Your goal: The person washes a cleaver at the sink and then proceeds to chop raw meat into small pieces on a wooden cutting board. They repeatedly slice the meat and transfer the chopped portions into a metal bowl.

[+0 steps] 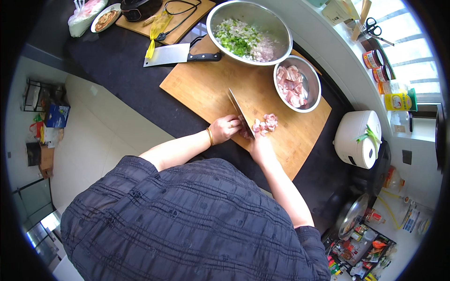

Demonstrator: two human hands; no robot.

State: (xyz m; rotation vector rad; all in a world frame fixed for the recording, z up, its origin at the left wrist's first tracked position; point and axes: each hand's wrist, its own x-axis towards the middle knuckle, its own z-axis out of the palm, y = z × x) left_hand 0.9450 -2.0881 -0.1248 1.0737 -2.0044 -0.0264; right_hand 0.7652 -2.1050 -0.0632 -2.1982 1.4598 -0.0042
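The knife stood over the board.
The right hand gripped it; the left hand curled alongside, perhaps steadying meat, any pinch unclear. Diced meat lay opposite; a steel bowl waited beyond, likely for easy reach.

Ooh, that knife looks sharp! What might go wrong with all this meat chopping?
The left hand has its fingers right beside the blade of the knife in the right hand, so a slip might nick a finger. The cut meat pieces lie loose on the wooden board, so a knock might scatter them. A cleaver lies uncovered by the board, so someone reaching there might touch its edge.
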